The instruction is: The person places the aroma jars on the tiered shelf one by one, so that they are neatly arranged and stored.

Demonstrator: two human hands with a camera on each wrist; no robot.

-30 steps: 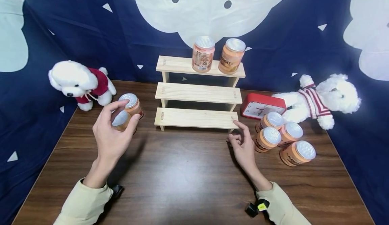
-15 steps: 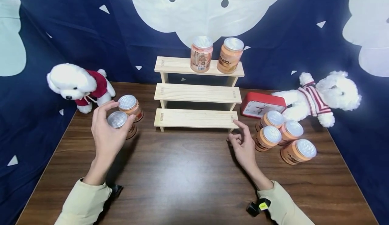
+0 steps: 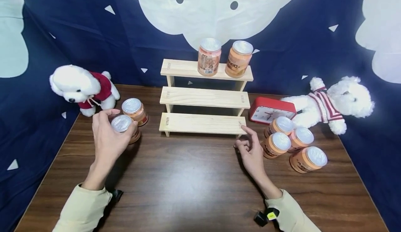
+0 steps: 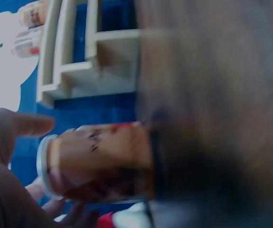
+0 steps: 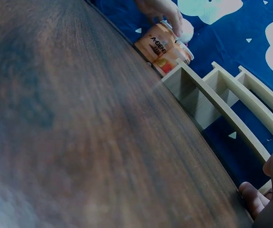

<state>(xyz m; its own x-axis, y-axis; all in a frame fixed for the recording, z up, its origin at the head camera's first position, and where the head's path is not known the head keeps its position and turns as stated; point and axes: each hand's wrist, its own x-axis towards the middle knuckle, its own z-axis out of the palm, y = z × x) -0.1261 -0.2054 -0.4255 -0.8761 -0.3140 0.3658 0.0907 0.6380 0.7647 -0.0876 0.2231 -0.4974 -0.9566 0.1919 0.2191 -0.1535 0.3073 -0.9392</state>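
Observation:
Two orange jars with silver lids stand close together at the left. My left hand (image 3: 108,138) is lowered around the lid of the nearer jar (image 3: 121,123). In the left wrist view its thumb (image 4: 34,125) is a little apart from that lid, with the other fingers partly hidden behind the jar. Just behind stands the second jar (image 3: 134,110). At the three-step wooden display shelf (image 3: 203,123), my right hand (image 3: 250,152) holds the right end of the lowest step, index finger on top and thumb below.
Two jars (image 3: 209,58) stand on the top step. Several more jars (image 3: 308,159) are grouped at the right, near a red alarm clock (image 3: 272,110) and a white plush toy (image 3: 329,105). Another plush dog (image 3: 83,87) sits behind the left jars, before a blue curtain (image 3: 141,51).
My left hand has come down from above the nearer left jar to surround its lid, shifting slightly left. The right hand stays at the shelf's end.

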